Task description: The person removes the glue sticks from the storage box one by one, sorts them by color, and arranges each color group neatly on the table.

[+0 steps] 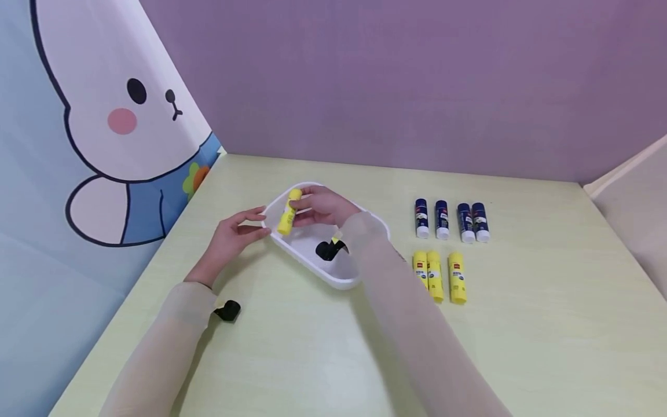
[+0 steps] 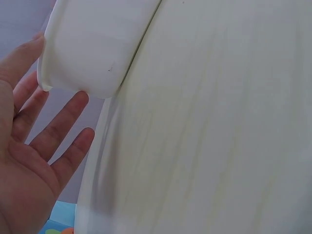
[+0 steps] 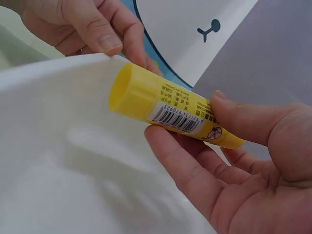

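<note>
My right hand [image 1: 325, 207] pinches a yellow glue stick [image 1: 289, 212] between thumb and fingers, above the far left end of a white plastic tray [image 1: 307, 262]. In the right wrist view the glue stick [image 3: 161, 100] lies tilted, its barcode label showing and one end near the tray's rim [image 3: 63, 63]. My left hand [image 1: 237, 234] is at the tray's left end, fingers fairly straight and spread. Seen from the left wrist, that hand [image 2: 34, 141] touches the tray's end wall [image 2: 92, 53] with its thumb and some fingertips. My right forearm hides part of the tray's interior.
Several dark blue glue sticks with white ends [image 1: 442, 220] lie in a row on the right of the table [image 1: 547, 289]. Nearer to me are three yellow glue sticks [image 1: 457, 278], one partly behind my right sleeve. A purple wall [image 1: 417, 81] stands behind the table.
</note>
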Demonstrator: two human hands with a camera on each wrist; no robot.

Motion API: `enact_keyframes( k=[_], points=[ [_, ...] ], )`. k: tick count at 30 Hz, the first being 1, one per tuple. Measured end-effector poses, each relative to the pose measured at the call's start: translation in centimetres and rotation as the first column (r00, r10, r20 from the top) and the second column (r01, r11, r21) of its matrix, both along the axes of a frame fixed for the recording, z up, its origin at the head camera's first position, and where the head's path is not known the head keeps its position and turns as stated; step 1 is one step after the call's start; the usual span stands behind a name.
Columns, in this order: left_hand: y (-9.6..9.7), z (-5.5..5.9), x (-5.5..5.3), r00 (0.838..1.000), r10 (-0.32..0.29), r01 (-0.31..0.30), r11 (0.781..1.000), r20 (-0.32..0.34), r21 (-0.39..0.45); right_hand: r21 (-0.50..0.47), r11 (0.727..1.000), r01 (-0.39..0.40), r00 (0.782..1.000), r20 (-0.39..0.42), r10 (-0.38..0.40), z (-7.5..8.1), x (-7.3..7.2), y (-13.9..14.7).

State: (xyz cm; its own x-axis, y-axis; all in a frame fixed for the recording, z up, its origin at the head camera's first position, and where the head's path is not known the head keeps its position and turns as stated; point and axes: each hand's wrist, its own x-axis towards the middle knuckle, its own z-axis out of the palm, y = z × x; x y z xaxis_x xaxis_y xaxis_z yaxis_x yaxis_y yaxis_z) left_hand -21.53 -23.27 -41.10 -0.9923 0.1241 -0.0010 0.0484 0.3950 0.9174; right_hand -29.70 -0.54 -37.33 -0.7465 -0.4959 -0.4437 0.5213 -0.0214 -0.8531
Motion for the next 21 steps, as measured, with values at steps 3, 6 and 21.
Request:
enact_keyframes(
  k=[3, 6, 21],
  points=[
    [0.0, 0.1, 0.0, 1.0, 0.002, -0.002, 1.0, -0.006, -0.009, 0.023, 1.0, -0.005, 1.0, 0.01, 0.005, 0.7, 0.1, 0.7],
    [0.0, 0.1, 0.1, 1.0, 0.008, -0.008, 1.0, -0.004, -0.008, 0.041, 0.999, -0.014, 1.0, -0.011, 0.014, 1.1, 0.1, 1.4],
    [-0.1, 0.1, 0.1, 1.0, 0.015, -0.015, 1.0, 0.001, 0.012, 0.016, 0.995, -0.098, 0.98, -0.175, 0.099, 3.1, 1.9, 3.6]
  ],
)
